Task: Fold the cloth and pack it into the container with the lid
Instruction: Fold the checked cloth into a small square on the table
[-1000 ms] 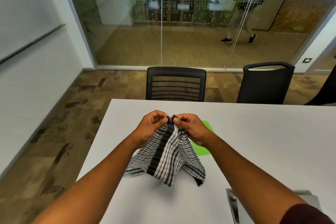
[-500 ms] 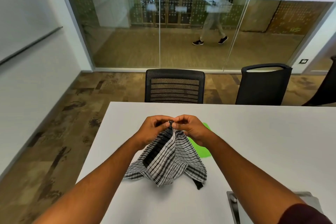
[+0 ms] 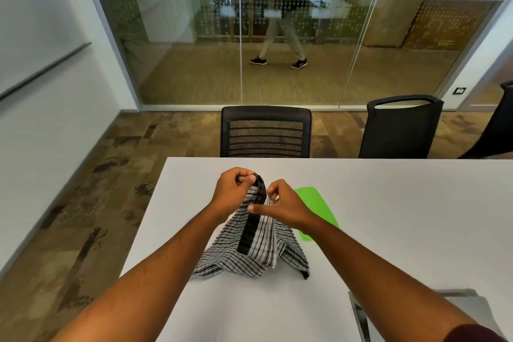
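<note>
A white cloth with black stripes (image 3: 256, 247) hangs in a peak above the white table (image 3: 402, 216), its lower edges resting on the tabletop. My left hand (image 3: 234, 189) pinches the top of the cloth's dark band. My right hand (image 3: 280, 203) is just below and to the right, pinching the cloth's edge with the index finger laid across the fabric. A bright green lid (image 3: 316, 208) lies flat on the table behind my right hand, partly hidden. A clear container (image 3: 455, 302) shows at the lower right, mostly covered by my right arm.
Two black chairs (image 3: 265, 132) (image 3: 399, 126) stand at the table's far edge, with part of a third at the far right. The table's left edge drops to a brown floor. A person walks past behind the glass wall (image 3: 280, 36).
My hands, which were pinching the cloth's peak together, have come slightly apart; the right hand has slid lower down the cloth's edge. The person behind the glass has walked left.
</note>
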`<state>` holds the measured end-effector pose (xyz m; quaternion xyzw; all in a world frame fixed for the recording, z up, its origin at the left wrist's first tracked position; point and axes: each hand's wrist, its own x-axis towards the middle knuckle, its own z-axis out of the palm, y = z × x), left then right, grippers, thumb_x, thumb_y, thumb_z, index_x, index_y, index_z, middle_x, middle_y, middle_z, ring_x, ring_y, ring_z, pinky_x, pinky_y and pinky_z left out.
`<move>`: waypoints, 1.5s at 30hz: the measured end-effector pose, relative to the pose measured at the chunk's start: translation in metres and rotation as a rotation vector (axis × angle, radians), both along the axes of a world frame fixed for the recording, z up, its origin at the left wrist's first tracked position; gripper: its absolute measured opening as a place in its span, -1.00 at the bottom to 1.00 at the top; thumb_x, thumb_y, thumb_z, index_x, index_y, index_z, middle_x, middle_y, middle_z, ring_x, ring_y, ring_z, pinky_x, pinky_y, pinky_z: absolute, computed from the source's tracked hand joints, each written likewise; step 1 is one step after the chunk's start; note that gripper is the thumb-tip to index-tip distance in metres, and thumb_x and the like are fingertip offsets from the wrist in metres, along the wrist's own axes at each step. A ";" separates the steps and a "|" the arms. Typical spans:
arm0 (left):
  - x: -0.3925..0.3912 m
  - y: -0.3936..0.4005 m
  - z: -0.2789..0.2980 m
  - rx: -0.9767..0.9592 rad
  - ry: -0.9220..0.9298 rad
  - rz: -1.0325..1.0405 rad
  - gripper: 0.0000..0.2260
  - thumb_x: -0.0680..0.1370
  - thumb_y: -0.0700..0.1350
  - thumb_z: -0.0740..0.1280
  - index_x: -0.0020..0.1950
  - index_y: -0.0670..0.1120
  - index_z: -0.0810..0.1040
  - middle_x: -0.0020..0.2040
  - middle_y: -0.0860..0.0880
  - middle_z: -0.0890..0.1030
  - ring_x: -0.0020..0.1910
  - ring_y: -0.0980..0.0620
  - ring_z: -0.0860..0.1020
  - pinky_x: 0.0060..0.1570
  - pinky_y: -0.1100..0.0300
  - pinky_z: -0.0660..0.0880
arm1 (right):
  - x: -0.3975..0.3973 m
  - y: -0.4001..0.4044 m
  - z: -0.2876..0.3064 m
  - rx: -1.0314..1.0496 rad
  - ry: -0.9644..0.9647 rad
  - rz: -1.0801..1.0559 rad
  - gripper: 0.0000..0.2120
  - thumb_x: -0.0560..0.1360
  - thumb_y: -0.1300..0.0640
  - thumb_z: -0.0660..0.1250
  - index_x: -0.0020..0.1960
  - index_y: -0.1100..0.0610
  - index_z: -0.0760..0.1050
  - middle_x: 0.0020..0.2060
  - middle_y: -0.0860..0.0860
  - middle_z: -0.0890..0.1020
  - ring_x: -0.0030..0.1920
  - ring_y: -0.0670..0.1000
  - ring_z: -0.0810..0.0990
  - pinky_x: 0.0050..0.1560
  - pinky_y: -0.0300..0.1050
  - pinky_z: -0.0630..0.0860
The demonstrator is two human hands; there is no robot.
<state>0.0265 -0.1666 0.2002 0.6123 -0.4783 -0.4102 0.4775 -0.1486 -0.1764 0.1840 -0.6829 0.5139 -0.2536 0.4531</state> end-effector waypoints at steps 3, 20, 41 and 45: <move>0.001 -0.001 0.001 0.014 0.025 0.019 -0.94 0.58 -0.14 0.38 0.01 -0.06 0.64 -0.26 0.09 0.57 -0.24 0.13 0.54 -0.23 0.23 0.50 | -0.002 0.001 -0.008 -0.038 0.088 -0.011 -0.40 0.24 -0.14 0.61 0.09 0.02 0.36 -0.09 -0.01 0.50 -0.20 -0.04 0.45 -0.10 0.05 0.50; -0.004 0.000 0.013 -0.006 0.035 -0.013 -0.91 0.55 -0.10 0.41 0.02 -0.08 0.61 -0.06 -0.04 0.64 -0.07 0.03 0.59 0.05 0.07 0.58 | -0.005 0.024 -0.029 -0.281 0.410 -0.210 -0.45 0.35 -0.37 0.36 0.12 -0.02 0.36 0.02 -0.08 0.50 -0.02 0.01 0.54 -0.16 -0.05 0.49; 0.023 -0.002 0.021 -0.043 -0.120 0.015 -0.88 0.63 -0.07 0.30 0.13 -0.05 0.54 0.06 0.01 0.61 0.07 0.06 0.58 0.00 0.23 0.51 | -0.091 -0.005 -0.018 -0.441 0.297 -0.387 -0.92 0.63 0.11 0.26 0.05 0.01 0.53 -0.16 -0.01 0.70 -0.21 0.01 0.59 -0.22 -0.18 0.36; 0.027 -0.001 0.026 -0.068 -0.046 -0.014 -0.90 0.65 -0.12 0.24 0.14 -0.05 0.50 0.10 -0.03 0.62 0.09 0.06 0.59 0.02 0.24 0.51 | -0.105 -0.019 0.009 -0.512 0.186 -0.327 -0.94 0.55 0.13 0.41 -0.08 -0.01 0.62 -0.25 -0.15 0.67 -0.25 -0.13 0.60 -0.21 -0.25 0.45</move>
